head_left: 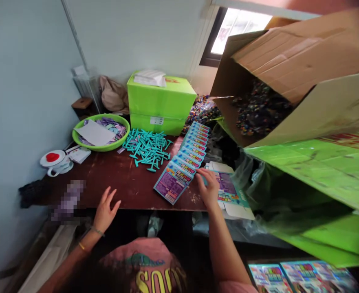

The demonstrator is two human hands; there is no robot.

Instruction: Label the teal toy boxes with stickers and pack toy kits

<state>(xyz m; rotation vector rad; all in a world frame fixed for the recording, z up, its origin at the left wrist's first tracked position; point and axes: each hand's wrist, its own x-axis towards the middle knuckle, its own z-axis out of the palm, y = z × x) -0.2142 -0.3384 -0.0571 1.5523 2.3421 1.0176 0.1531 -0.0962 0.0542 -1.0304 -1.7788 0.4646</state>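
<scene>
My left hand [106, 211] hovers near the table's front edge, empty, with its fingers spread. A row of overlapping flat printed boxes [173, 182], purple and blue with colourful lettering, runs back across the table [127, 183]. At the right side of the front box is my right hand [209, 188], its fingers loosely bent and the fingertips at the box's upper corner. Whether they press on it I cannot tell. Just right of that hand lies an unfolded printed carton [232, 191] with white flaps. Behind the row's left side spreads a heap of teal T-shaped plastic pieces [150, 148].
A green basin [106, 147] of purple packets stands at the back left, beside a green box [155, 103]. A lidded cup [57, 162] sits far left. At right, a large open cardboard box [329, 110] holds dark multicoloured beads. More printed boxes [301, 276] lie lower right.
</scene>
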